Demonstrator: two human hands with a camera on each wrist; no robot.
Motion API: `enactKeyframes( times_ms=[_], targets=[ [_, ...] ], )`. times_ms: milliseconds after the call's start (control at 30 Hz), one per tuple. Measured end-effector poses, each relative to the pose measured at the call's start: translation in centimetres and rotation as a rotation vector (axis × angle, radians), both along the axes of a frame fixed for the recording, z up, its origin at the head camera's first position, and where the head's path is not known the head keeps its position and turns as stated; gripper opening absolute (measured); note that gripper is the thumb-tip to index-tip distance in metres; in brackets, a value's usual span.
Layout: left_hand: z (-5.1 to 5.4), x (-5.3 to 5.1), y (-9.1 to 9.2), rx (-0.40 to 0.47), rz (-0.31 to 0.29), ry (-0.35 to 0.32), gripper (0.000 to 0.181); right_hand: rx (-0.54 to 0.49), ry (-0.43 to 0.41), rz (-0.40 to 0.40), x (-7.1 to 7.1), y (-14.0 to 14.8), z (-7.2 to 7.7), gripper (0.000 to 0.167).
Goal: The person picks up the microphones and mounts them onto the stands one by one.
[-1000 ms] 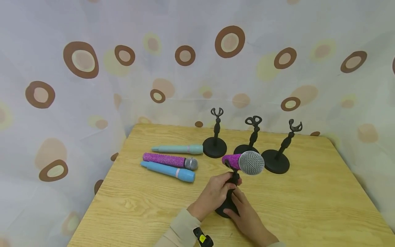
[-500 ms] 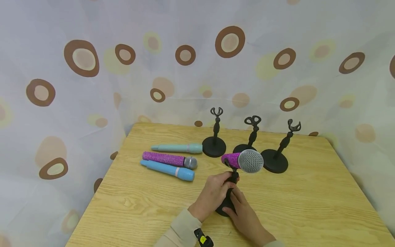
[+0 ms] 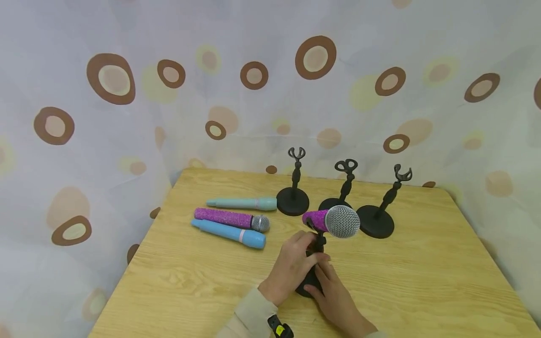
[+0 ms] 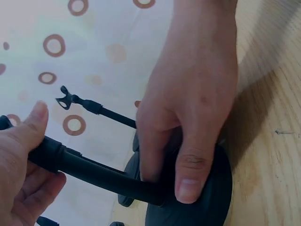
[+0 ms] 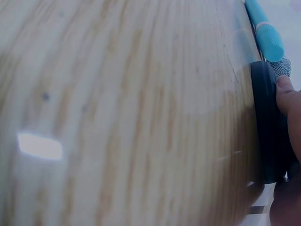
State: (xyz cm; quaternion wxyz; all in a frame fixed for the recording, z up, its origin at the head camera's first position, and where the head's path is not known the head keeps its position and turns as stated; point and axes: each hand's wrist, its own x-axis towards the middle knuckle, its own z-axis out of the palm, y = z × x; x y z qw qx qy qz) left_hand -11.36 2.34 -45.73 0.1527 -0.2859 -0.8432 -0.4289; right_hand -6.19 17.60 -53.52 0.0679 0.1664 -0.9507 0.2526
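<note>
A black tabletop microphone stand (image 3: 306, 287) is at the front middle of the table, with a purple, silver-headed microphone (image 3: 342, 221) in its clip. My left hand (image 3: 288, 268) curls its fingers round the upper stem; in the left wrist view the thumb is raised off the stem's collar (image 4: 49, 154). Low down, my right hand (image 3: 338, 300) grips the round base, its thumb on top, as the left wrist view also shows. In the right wrist view the base (image 5: 265, 127) appears edge-on beside the right thumb. The left fingertips are partly hidden in the head view.
Three more black stands, left (image 3: 293, 202), middle (image 3: 346, 185) and right (image 3: 376, 221), stand at the back with bare clips. Left of them lie a pale green microphone (image 3: 241, 203), a glittery purple microphone (image 3: 224, 217) and a blue microphone (image 3: 230, 233). A patterned curtain (image 3: 253, 108) borders the table.
My left hand's fingers and thumb have shifted slightly on the stem, the thumb now reaching further across it. The right hand still holds the base, and the stand stays in place.
</note>
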Motion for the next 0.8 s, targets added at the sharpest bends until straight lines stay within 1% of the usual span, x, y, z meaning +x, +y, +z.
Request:
enactKeyframes(
  times_ms=[167,200,233,267,300,400,433,467,567,633,700,800],
  targets=[
    [0.1,-0.7,0.4,-0.116,0.063,0.072,0.040,-0.028,-0.029,-0.004,-0.5,-0.1,0.1,0.065],
    [0.1,-0.8,0.4,-0.131,0.064,0.071,0.041,-0.034,-0.040,-0.007,-0.5,-0.1,0.0,0.065],
    [0.1,-0.7,0.5,-0.132,0.054,0.053,0.042,-0.038,-0.054,-0.009,-0.4,0.0,0.0,0.065],
    [0.1,-0.6,0.6,-0.124,0.034,0.013,0.042,-0.045,-0.068,-0.010,-0.2,0.0,-0.1,0.065],
    [0.0,-0.5,0.6,-0.101,0.001,-0.034,0.041,-0.047,-0.077,-0.010,0.0,0.1,-0.2,0.065],
    [-0.1,0.0,0.3,0.019,-0.088,-0.201,0.035,-0.047,-0.071,0.002,0.3,0.2,-0.7,0.067],
    [-0.1,0.1,0.3,0.062,-0.106,-0.240,0.032,-0.051,-0.053,0.011,0.3,0.3,-0.7,0.068],
    [0.0,0.2,0.2,0.094,-0.118,-0.261,0.030,-0.055,-0.025,0.018,0.3,0.3,-0.8,0.069],
    [0.2,0.1,0.3,0.149,-0.127,-0.249,0.027,-0.067,0.043,0.021,0.1,0.3,-0.8,0.070],
    [0.5,-0.1,0.4,0.165,-0.133,-0.243,0.025,-0.082,0.050,0.017,-0.1,0.2,-0.7,0.070],
    [0.7,-0.2,0.5,0.180,-0.143,-0.267,0.022,-0.087,0.035,0.009,-0.2,0.1,-0.7,0.072],
    [1.2,-0.4,0.6,0.205,-0.155,-0.307,0.021,-0.104,0.036,0.009,-0.5,0.0,-0.6,0.072]
  ],
)
